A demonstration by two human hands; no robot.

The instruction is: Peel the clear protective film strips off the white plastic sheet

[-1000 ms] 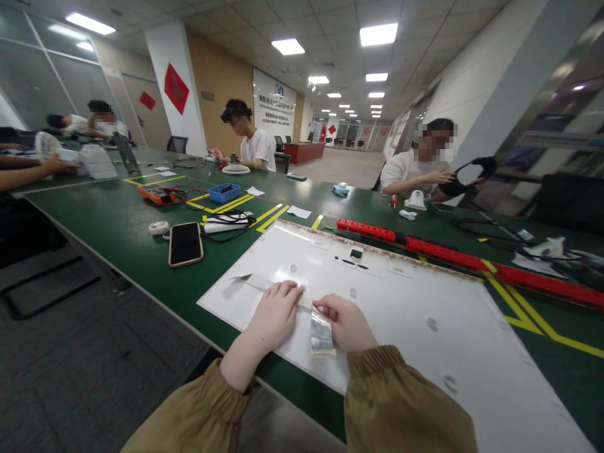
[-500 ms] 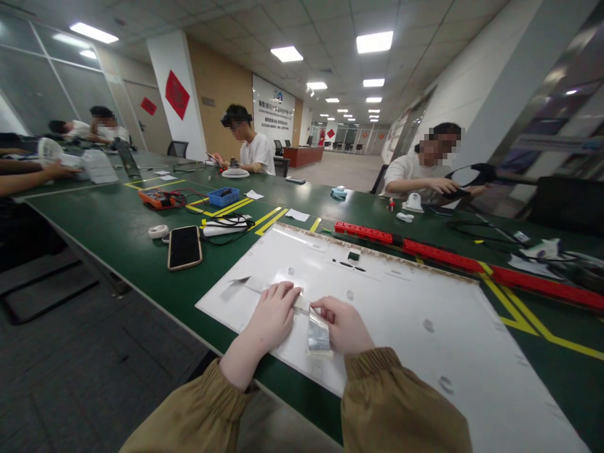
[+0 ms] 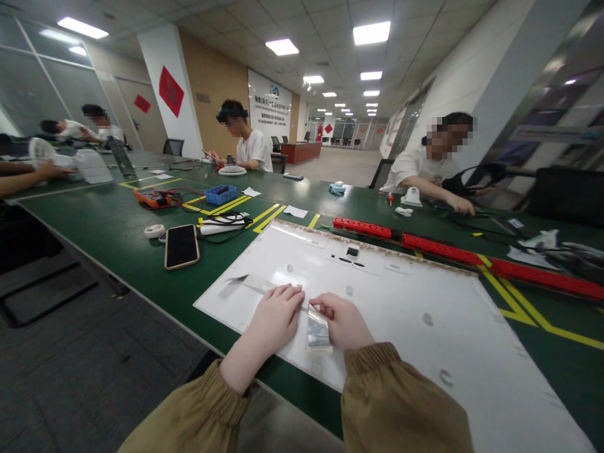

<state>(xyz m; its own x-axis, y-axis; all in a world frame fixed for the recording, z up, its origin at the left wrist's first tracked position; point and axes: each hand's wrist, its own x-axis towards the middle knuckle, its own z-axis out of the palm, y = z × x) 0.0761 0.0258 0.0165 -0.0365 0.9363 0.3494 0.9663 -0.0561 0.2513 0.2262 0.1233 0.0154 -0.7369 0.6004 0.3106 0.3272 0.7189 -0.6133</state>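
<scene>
A large white panel (image 3: 406, 314) lies flat on the green table (image 3: 117, 233) in front of me. A strip of shiny silver tape (image 3: 250, 283) runs across its near left part. My left hand (image 3: 272, 316) rests on the strip with curled fingers pressing it down. My right hand (image 3: 343, 321) pinches the loose end of the silver tape (image 3: 319, 333), which hangs folded toward the panel's near edge. Both sleeves are tan.
A black phone (image 3: 181, 246), a tape roll (image 3: 154, 230), a white power strip with cable (image 3: 221, 224), an orange meter (image 3: 151, 197) and a blue tray (image 3: 220, 194) lie to the left. A long red bar (image 3: 448, 257) lies behind the panel. Other people sit around the table.
My hands have stayed on the tape, almost still. The view shifted slightly. The person at the far right lowered an arm to the table.
</scene>
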